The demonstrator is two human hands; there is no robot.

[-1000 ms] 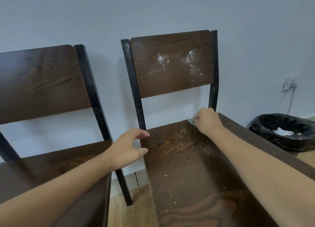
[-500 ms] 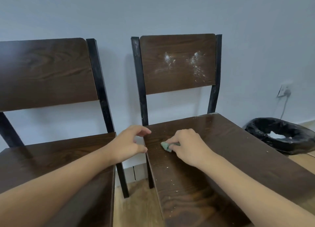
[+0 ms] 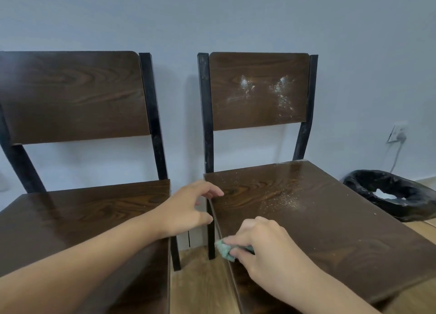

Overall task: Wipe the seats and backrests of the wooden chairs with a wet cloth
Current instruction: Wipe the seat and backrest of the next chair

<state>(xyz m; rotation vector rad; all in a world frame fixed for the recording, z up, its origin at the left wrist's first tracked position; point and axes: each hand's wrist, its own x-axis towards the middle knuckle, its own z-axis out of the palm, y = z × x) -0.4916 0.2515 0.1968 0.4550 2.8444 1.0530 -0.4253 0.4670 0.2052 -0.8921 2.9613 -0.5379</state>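
Two dark wooden chairs with black metal frames stand side by side against the wall. The right chair's seat [image 3: 330, 214] has pale dust scattered near its middle, and its backrest [image 3: 259, 89] carries white smears. My right hand [image 3: 264, 245] presses a small green cloth [image 3: 225, 249] on the seat's left edge, near the front. My left hand [image 3: 188, 207] rests at that seat's back left corner, fingers spread and curled over the edge, holding nothing. The left chair's seat [image 3: 82, 214] and backrest [image 3: 70, 94] look free of dust.
A bin lined with a black bag [image 3: 391, 195] sits on the wooden floor right of the right chair. A wall socket with a plugged cable [image 3: 396, 134] is above it. A narrow gap of floor [image 3: 200, 278] separates the two chairs.
My right hand has swept the cloth from the seat's back right corner leftward, then toward the front along the left edge. My left hand stayed at the corner. The view tilted down.
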